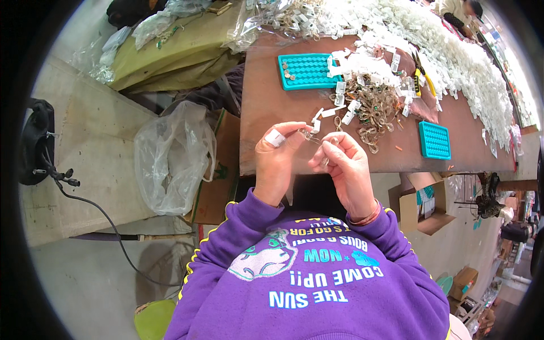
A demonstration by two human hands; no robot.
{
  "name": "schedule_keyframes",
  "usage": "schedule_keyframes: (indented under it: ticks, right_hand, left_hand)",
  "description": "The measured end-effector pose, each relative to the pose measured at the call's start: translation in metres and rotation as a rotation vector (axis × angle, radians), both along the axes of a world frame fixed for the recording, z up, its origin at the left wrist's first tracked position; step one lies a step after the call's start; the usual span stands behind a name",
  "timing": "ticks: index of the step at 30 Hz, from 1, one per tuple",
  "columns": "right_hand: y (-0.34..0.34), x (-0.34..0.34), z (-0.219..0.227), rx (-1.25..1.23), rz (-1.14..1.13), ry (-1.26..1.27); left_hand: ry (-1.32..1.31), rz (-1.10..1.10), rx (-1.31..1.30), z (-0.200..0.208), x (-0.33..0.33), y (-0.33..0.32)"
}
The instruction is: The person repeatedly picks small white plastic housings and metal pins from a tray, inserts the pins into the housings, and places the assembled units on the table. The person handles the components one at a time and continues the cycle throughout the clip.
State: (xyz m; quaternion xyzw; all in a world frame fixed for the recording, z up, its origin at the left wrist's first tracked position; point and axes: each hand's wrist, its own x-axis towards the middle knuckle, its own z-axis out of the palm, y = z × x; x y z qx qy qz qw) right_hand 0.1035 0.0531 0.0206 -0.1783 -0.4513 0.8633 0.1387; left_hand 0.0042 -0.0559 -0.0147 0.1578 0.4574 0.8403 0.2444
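My left hand (275, 167) is closed, thumb and forefinger pinching one end of a thin, looped cord (313, 138). A small white plastic tag (275, 138) rests against its fingers. My right hand (347, 164) is closed on the other end of the cord, its fingertips curled together; the small details there are too fine to make out. Both hands are raised at the near edge of the brown table (260, 107). Just beyond them lies a tangled heap of beige looped cords (371, 107), with white tags (351, 106) among them.
A teal grid tray (309, 82) holds several small round pieces; a second teal tray (435, 140) lies at right. Yellow-handled pliers (418, 82) rest by the heap. Small white plastic pieces (470, 79) cover the far side. A clear bag (173, 158) hangs at left. Another person (460, 14) is at far right.
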Motion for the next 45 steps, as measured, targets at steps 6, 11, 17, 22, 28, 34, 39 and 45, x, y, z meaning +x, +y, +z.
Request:
schedule_keyframes:
  ticks: [6,11,17,22,28,34,39,45]
  right_hand:
    - [0.002,0.004,0.002,0.150,-0.009,-0.026]
    - [0.011,-0.003,0.005,0.906,-0.298,0.078]
    - [0.010,-0.010,0.007,1.586,-0.330,0.135]
    - [0.011,-0.014,-0.006,1.317,-0.299,0.077]
    - [0.026,-0.015,-0.004,0.380,0.028,-0.087]
    - [0.031,-0.014,0.009,0.097,0.138,-0.094]
    - [0.025,-0.016,0.009,0.022,0.188,-0.073]
    - [0.021,-0.018,-0.002,0.152,0.191,-0.113]
  left_hand:
    - [0.008,-0.001,-0.005,0.005,0.002,0.004]
    - [-0.004,0.026,-0.024,0.009,0.006,0.006]
    - [0.010,0.037,-0.124,0.009,0.013,0.009]
    - [-0.328,-0.058,-0.024,0.010,0.005,0.002]
    - [-0.464,-0.284,0.215,0.001,-0.008,-0.011]
    - [-0.251,-0.208,0.021,-0.002,-0.013,-0.012]
    - [-0.134,-0.158,-0.073,-0.001,-0.010,-0.010]
    - [0.005,-0.129,-0.035,-0.003,-0.009,-0.010]
